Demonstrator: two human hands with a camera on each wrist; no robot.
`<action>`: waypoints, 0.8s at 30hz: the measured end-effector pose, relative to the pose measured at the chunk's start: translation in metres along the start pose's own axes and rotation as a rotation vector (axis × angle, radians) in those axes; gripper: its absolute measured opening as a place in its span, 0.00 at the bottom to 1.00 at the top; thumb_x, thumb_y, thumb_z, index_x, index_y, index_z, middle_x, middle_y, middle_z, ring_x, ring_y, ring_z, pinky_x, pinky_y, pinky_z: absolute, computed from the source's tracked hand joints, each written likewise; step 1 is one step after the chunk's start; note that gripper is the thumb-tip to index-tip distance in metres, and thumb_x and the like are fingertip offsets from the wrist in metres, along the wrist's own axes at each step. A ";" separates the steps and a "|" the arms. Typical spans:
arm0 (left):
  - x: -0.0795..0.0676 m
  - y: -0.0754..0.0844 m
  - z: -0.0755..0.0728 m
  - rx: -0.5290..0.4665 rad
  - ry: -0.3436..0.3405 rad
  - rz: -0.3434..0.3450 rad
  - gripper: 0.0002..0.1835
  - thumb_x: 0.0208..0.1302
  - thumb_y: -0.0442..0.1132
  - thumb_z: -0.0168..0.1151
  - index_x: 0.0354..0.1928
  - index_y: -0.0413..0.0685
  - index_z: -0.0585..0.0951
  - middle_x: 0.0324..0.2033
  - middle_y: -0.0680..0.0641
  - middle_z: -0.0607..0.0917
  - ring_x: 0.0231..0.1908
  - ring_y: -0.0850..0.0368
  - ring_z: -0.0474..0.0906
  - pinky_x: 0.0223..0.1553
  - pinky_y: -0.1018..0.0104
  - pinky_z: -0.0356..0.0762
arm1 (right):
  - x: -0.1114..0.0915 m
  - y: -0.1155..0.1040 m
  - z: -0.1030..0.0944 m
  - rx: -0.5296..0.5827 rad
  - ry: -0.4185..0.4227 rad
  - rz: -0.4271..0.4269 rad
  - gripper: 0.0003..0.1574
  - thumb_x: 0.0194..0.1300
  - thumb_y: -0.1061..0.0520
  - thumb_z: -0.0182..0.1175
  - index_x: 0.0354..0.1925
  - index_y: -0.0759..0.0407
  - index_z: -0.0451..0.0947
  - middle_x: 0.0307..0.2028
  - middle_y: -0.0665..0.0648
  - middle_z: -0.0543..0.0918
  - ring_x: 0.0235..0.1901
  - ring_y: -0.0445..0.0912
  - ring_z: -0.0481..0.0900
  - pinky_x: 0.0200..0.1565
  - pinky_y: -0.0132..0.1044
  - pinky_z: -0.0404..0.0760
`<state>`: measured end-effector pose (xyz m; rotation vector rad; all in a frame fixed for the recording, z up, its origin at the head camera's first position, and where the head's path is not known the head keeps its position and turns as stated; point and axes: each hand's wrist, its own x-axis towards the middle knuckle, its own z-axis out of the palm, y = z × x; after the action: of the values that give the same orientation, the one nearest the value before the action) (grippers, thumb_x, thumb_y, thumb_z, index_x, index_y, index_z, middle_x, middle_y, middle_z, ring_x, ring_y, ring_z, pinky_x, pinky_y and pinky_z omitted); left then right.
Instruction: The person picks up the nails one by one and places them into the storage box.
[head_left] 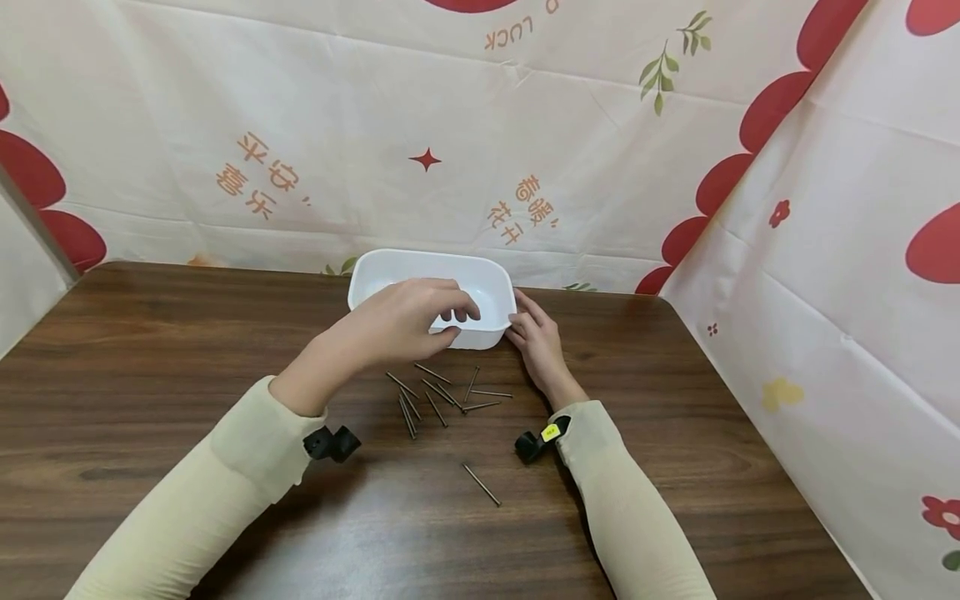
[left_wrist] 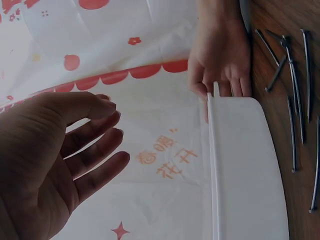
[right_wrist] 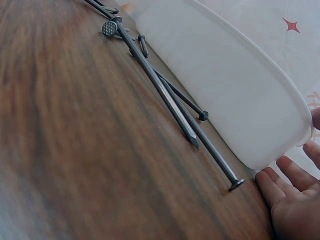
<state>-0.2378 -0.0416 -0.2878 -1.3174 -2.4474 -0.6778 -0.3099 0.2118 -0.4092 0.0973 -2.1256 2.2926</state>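
Observation:
A white plastic box (head_left: pixel 483 340) stands at the back of the table. Over its near rim hovers my left hand (head_left: pixel 405 321), fingers loosely bent and thumb apart. The left wrist view shows that hand (left_wrist: pixel 65 145) with nothing in its grasp. At the box's right end is my right hand (head_left: pixel 536 342); in the right wrist view its extended fingers (right_wrist: pixel 295 175) touch the end wall below the rim. Several long metal nails (right_wrist: pixel 165 95) lie loosely piled on the table in front of the box. One separate nail (head_left: pixel 481 485) lies closer to me.
The brown wood-grain table (head_left: pixel 187 350) reaches to a printed cloth backdrop (head_left: pixel 360 150) right behind the box. More of this cloth (head_left: pixel 825 208) hangs along the right side. Black wrist cameras (head_left: pixel 332 443) sit at both cuffs.

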 end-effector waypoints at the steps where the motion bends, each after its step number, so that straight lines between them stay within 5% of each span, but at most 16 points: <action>1: 0.000 0.001 0.001 -0.009 -0.003 0.014 0.11 0.61 0.32 0.66 0.46 0.48 0.85 0.42 0.49 0.88 0.41 0.56 0.84 0.45 0.61 0.81 | 0.000 0.000 0.000 0.003 0.000 0.000 0.35 0.71 0.62 0.49 0.75 0.52 0.64 0.68 0.63 0.73 0.58 0.43 0.80 0.59 0.33 0.80; 4: -0.003 0.009 0.007 -0.036 -0.047 0.056 0.12 0.60 0.32 0.66 0.45 0.49 0.85 0.42 0.51 0.88 0.40 0.60 0.83 0.46 0.63 0.81 | 0.000 0.000 0.000 0.006 -0.005 -0.001 0.35 0.71 0.62 0.49 0.75 0.52 0.64 0.69 0.63 0.72 0.61 0.46 0.79 0.59 0.33 0.80; 8: -0.005 0.022 0.020 -0.070 -0.199 0.092 0.13 0.59 0.34 0.65 0.46 0.51 0.85 0.41 0.53 0.86 0.38 0.61 0.80 0.46 0.66 0.80 | 0.000 0.000 -0.001 -0.002 -0.013 -0.003 0.35 0.71 0.61 0.49 0.75 0.52 0.64 0.70 0.63 0.71 0.67 0.54 0.75 0.62 0.36 0.79; 15: -0.007 0.034 0.036 -0.149 -0.475 0.030 0.15 0.58 0.33 0.65 0.48 0.51 0.84 0.41 0.53 0.85 0.43 0.57 0.82 0.47 0.68 0.79 | -0.002 0.001 -0.002 -0.004 -0.023 0.006 0.35 0.71 0.61 0.50 0.75 0.51 0.64 0.72 0.61 0.69 0.69 0.55 0.72 0.66 0.42 0.76; 24: -0.008 0.042 0.065 -0.174 -0.629 0.044 0.17 0.54 0.32 0.68 0.46 0.56 0.86 0.42 0.55 0.85 0.45 0.61 0.80 0.49 0.69 0.77 | -0.002 -0.002 -0.001 0.001 -0.018 -0.014 0.36 0.70 0.61 0.51 0.74 0.51 0.65 0.71 0.63 0.70 0.69 0.55 0.73 0.69 0.48 0.73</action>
<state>-0.2000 0.0064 -0.3354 -1.8789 -2.8674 -0.5294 -0.3074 0.2133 -0.4071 0.1329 -2.1246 2.2943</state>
